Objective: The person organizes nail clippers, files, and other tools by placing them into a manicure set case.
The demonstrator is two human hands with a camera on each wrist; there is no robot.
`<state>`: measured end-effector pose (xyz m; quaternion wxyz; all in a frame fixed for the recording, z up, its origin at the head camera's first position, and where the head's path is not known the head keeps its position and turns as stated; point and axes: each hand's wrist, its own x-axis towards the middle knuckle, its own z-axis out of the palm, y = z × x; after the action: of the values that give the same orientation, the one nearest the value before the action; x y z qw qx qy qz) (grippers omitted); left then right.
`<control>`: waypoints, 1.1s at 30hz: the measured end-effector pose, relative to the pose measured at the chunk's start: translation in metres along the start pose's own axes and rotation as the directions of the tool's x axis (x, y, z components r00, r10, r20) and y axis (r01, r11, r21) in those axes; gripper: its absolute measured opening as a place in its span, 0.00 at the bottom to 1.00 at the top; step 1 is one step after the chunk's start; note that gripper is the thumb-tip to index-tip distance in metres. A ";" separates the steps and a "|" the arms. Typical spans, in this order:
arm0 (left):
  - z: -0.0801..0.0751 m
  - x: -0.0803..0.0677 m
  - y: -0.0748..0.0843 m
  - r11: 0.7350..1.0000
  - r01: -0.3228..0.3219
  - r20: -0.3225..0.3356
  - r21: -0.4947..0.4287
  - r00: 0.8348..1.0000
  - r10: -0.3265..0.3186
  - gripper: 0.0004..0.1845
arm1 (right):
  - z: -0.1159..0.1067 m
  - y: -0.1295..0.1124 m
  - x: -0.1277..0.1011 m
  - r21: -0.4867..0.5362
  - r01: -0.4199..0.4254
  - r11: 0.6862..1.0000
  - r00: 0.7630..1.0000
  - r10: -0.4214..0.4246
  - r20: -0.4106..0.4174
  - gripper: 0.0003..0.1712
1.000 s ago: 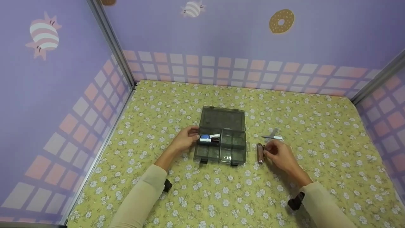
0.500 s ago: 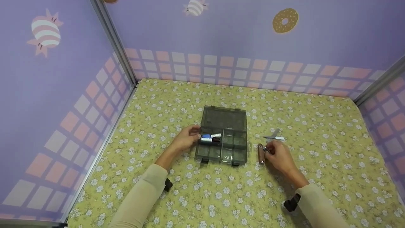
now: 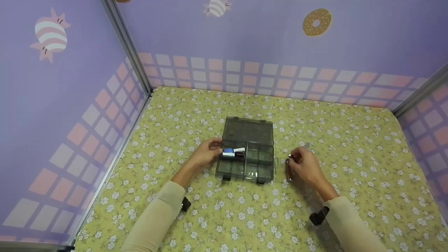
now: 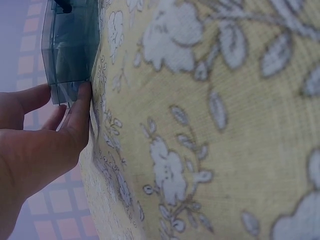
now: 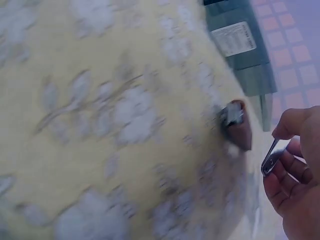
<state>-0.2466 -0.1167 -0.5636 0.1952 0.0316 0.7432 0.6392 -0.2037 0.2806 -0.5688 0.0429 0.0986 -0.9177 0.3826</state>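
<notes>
A translucent grey compartment box lies with its lid folded back. My left hand holds the box's left side; the left wrist view has the thumb and fingers on either side of the box end. In an upper left compartment are a blue piece, a white piece and a silver and dark red cylinder. Right of the box, my right hand pinches a small silver nail clipper. Close below it lies a brown-sided pocket knife, partly hidden by the hand in the head view.
A grey tip of a thin item shows behind my right hand, which hides the remainder. The flowered cloth covers the table. Patterned purple walls stand at the back and both sides.
My right hand has shifted slightly left and up, bringing the nail clipper over the top of the pocket knife and covering the white-ended item behind. My left hand stays at the box.
</notes>
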 end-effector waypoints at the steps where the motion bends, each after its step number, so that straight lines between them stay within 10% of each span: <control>1: 0.000 0.000 0.000 1.000 0.001 -0.001 -0.006 1.000 -0.001 0.26 | 0.001 -0.005 0.004 0.013 0.012 1.000 1.000 -0.012 0.011 0.08; 16: 0.000 0.001 0.000 1.000 -0.001 0.003 -0.004 1.000 0.001 0.27 | 0.048 -0.064 0.046 0.040 0.199 0.979 0.974 -0.202 0.100 0.06; 33: -0.002 0.000 -0.001 1.000 -0.010 0.010 0.019 1.000 0.010 0.28 | 0.065 -0.062 0.048 0.005 0.245 0.970 0.958 -0.243 0.154 0.08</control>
<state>-0.2469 -0.1188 -0.5645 0.1953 0.0405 0.7479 0.6331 -0.2375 0.1848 -0.5644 0.0196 0.2398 -0.9018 0.3590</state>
